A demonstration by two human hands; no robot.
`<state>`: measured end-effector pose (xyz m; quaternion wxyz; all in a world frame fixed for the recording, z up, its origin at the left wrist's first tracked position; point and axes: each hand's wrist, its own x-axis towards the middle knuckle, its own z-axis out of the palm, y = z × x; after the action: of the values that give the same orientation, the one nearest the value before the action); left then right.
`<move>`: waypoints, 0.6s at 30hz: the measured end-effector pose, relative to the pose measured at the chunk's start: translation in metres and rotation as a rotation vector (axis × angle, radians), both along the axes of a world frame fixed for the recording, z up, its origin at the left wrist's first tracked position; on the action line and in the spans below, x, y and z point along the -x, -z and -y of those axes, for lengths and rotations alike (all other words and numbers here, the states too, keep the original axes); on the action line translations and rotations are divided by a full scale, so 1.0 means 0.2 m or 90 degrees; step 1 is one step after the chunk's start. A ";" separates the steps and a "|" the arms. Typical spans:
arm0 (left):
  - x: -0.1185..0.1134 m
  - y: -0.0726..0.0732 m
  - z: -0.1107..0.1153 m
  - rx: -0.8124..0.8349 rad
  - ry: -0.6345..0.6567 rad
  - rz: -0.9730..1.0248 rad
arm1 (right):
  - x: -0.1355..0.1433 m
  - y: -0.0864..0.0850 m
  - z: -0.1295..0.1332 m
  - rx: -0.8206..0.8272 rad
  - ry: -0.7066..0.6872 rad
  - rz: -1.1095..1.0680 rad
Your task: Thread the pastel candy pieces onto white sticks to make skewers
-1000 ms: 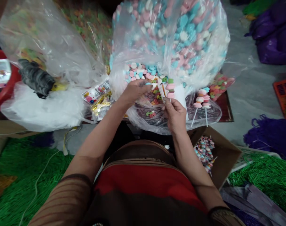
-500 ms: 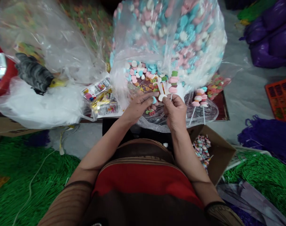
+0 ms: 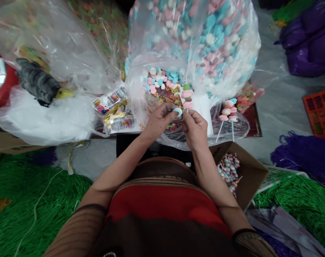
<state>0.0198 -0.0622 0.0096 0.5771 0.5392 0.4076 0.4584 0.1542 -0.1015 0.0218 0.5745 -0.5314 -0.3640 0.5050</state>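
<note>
One bare left hand [image 3: 161, 120] pinches a small round blue-and-white candy [image 3: 178, 112] between thumb and finger. Just beside it, the bare right hand [image 3: 196, 126] grips a thin white stick [image 3: 187, 110] with its thumb and finger. A tall stack of soft green, pink and brown candies [image 3: 187, 95] stands up on that stick — its low end is hidden by the fingers. Behind the hands, loose pink, white and blue candies [image 3: 158, 79] lie by a huge clear plastic bag [image 3: 226, 46] full of more. Small colourful candy rings [image 3: 169, 93] lie nearer. On the right are two candy sticks [image 3: 228, 110] — and lower down, a brown cardboard box [image 3: 252, 180] holds a heap of small candy pops [image 3: 229, 171].
</note>
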 end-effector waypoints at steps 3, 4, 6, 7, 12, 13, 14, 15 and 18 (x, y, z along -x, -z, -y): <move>0.00 -0.02 0.00 -0.010 -0.009 -0.003 | 0.00 -0.01 0.00 0.003 -0.019 -0.038; 0.00 -0.02 0.01 -0.014 -0.008 -0.001 | 0.00 -0.01 0.00 0.001 -0.024 -0.047; 0.00 -0.03 0.01 -0.016 0.002 0.023 | 0.00 -0.01 0.00 0.002 -0.034 -0.052; 0.00 -0.03 0.02 -0.007 0.010 0.039 | 0.00 -0.01 -0.01 0.007 -0.036 -0.051; 0.02 -0.01 0.03 0.091 0.064 0.070 | 0.00 0.00 -0.01 0.041 -0.013 -0.050; 0.03 -0.01 0.03 0.098 0.072 0.073 | 0.00 0.00 -0.01 0.040 -0.012 -0.051; 0.03 -0.01 0.04 0.098 0.078 0.078 | 0.00 0.00 -0.01 0.039 -0.011 -0.052; 0.03 -0.01 0.04 0.093 0.082 0.086 | 0.00 0.00 -0.01 0.038 -0.010 -0.055; 0.03 -0.03 0.03 0.063 0.086 0.089 | 0.01 -0.01 -0.01 0.031 0.001 -0.062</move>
<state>0.0147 -0.0687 0.0147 0.6595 0.5033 0.3510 0.4342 0.1515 -0.1004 0.0233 0.5790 -0.5203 -0.3231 0.5382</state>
